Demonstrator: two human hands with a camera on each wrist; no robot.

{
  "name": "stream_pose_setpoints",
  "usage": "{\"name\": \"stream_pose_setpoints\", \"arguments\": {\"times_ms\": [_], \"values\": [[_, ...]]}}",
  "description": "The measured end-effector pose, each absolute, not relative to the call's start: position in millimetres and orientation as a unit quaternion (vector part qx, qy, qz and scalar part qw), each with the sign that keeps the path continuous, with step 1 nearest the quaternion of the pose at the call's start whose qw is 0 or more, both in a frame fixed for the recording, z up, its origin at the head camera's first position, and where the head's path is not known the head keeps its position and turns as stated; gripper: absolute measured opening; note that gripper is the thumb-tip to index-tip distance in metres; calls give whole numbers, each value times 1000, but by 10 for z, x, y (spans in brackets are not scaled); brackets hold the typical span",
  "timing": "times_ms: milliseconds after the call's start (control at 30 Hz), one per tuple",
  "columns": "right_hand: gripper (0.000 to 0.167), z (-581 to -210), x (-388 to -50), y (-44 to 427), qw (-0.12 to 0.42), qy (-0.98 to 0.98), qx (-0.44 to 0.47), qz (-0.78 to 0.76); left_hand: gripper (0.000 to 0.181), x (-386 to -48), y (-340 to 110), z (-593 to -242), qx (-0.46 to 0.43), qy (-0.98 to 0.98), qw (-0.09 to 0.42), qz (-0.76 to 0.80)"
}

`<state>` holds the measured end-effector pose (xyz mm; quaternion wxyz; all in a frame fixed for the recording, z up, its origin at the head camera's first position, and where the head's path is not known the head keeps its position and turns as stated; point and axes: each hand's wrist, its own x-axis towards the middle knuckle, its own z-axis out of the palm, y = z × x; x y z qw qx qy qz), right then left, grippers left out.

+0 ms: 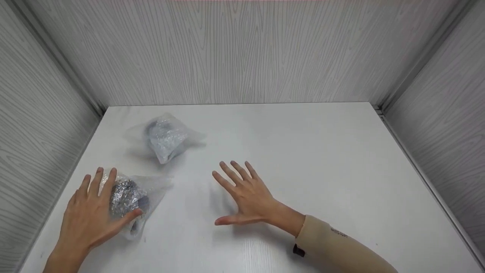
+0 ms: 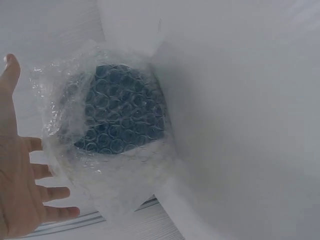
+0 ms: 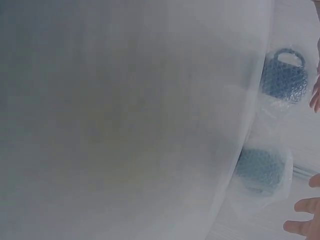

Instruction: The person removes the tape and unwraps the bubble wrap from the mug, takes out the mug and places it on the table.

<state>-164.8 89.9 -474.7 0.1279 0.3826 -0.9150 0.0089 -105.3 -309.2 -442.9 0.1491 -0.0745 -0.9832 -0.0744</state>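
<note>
In the head view, a bubble-wrapped package [image 1: 127, 195] with something dark inside lies at the front left of the table. The right wrist view reveals its handle, so it looks like a dark blue wrapped mug [image 3: 285, 80]. My left hand [image 1: 89, 212] is beside this package, fingers straight and spread, thumb over its near side; firm contact cannot be made out. In the left wrist view, the bubble wrap covers a dark blue surface [image 2: 122, 110]. My right hand [image 1: 250, 197] hovers over mid-table with spread fingers, holding nothing.
Farther back on the left lies a second bubble-wrapped package [image 1: 166, 136], its contents blurred by the wrap. The white table [image 1: 322, 159] is enclosed by a wood-grain back panel [image 1: 235, 53] and side panels.
</note>
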Motion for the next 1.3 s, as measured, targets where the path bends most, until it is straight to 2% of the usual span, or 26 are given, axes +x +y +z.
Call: {"name": "stream_pose_setpoints", "arguments": {"times_ms": [533,1300], "values": [[120,-4710,-1643,442,114,-902,416,-15,116,-1068,-3050,-4559,-56,-982,98,-150],[117,-4734,-1652,66,109,-889,443,-45,121,-1055,-2915,-4627,-42,-985,70,-155]]}}
